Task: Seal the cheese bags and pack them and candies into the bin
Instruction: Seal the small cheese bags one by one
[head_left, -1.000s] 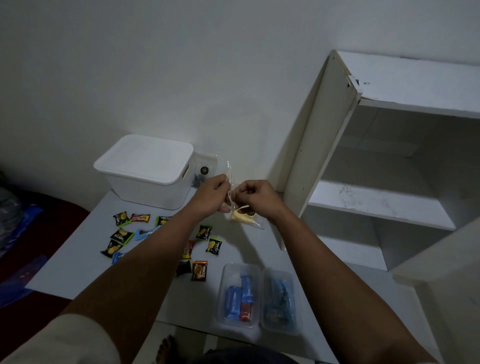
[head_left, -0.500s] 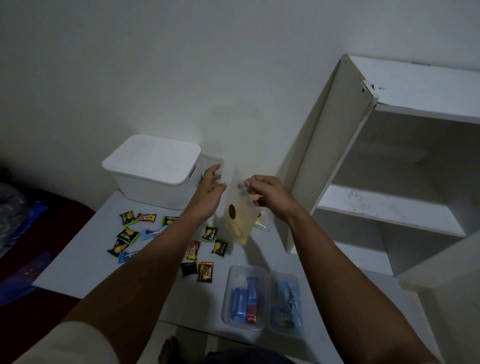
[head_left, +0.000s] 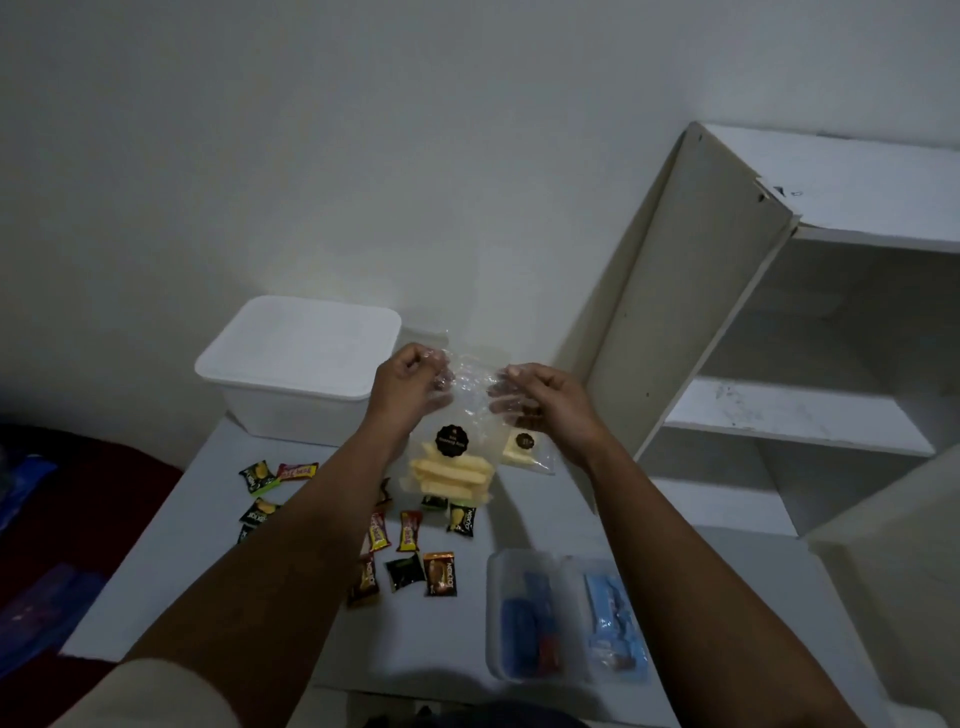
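Left hand (head_left: 410, 382) and right hand (head_left: 540, 400) are each pinching a top corner of the cheese bag (head_left: 454, 441), holding it above the table (head_left: 156, 561). I'm seeing the lid sitting on the bin (head_left: 298, 364), candies (head_left: 410, 535) lying loose.

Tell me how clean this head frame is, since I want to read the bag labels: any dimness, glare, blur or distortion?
Head view: dim, flat room light, soft all over. The clear cheese bag gripped by the left hand and right hand shows crinkle glare near its top. Its round dark label's text is too blurred to read. Wide-angle distortion leans the shelf unit.
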